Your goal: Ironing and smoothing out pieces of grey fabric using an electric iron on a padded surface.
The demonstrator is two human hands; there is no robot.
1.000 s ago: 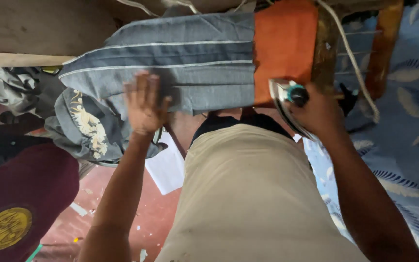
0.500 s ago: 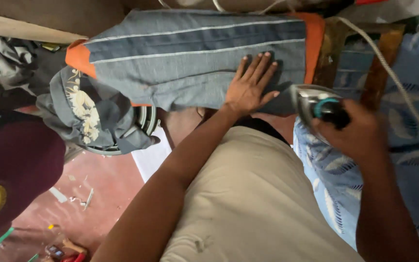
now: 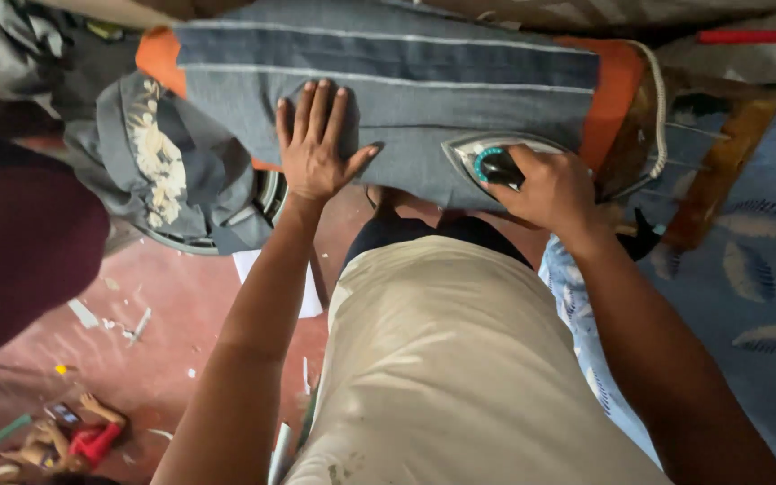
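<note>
Two hands work on one striped grey garment (image 3: 406, 81) spread across the orange-padded ironing board (image 3: 617, 90), its long axis running left to right. Left hand (image 3: 316, 144) lies flat, fingers spread, pressing cloth. Right hand (image 3: 545, 189) is clenched around the iron (image 3: 487, 157), just right of it. Iron's soleplate and handle are hidden; the board's legs are cut off.

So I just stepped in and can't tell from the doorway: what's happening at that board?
A person is ironing. Their left hand lies flat, fingers spread, on a grey-blue striped cloth laid over an orange-covered board. Their right hand grips the handle of an iron resting on the cloth's near edge. A crumpled grey garment hangs off the board's left end, above a red floor strewn with scraps.
</note>
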